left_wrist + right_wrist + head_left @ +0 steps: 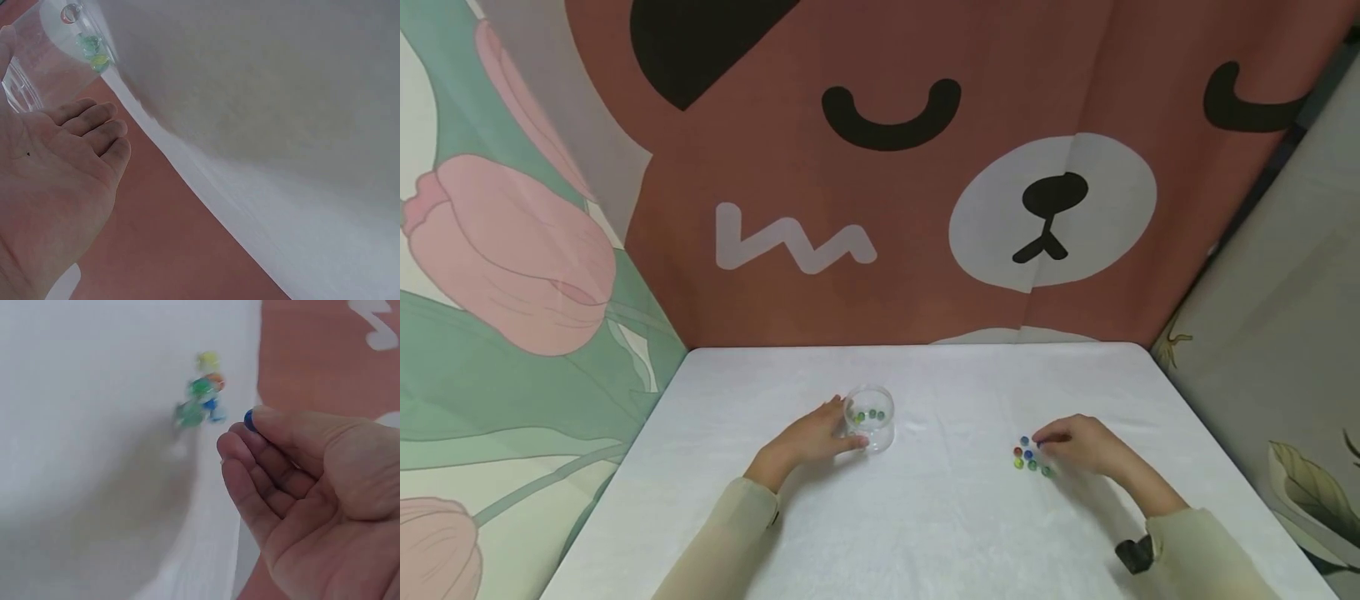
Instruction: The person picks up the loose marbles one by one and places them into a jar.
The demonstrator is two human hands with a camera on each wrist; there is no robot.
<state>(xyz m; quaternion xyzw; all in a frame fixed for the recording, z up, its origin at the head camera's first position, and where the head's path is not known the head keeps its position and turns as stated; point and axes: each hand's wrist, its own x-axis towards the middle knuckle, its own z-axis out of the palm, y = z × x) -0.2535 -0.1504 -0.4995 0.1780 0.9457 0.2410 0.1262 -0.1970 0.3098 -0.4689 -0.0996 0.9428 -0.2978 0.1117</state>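
My left hand [811, 435] holds a clear plastic cup [880, 437] upright on the table, thumb at the near side and fingers behind it. Several glass marbles [872, 414], green and yellow among them, lie inside the cup. In the left wrist view the cup [47, 59] is partly cut off by the frame edge. Over on the right, my right hand [1086, 443] pinches a dark blue marble [249, 420] between thumb and finger. Just beside that hand, a loose cluster of marbles [1028, 455] in blue, red, yellow and green rests on the cloth.
A white cloth [940, 517] covers the table. Behind it hangs a brown curtain [910, 292] with a cartoon bear face. Flowered fabric [512, 258] hangs at the left, and a pale leaf-patterned cloth [1277, 350] at the right.
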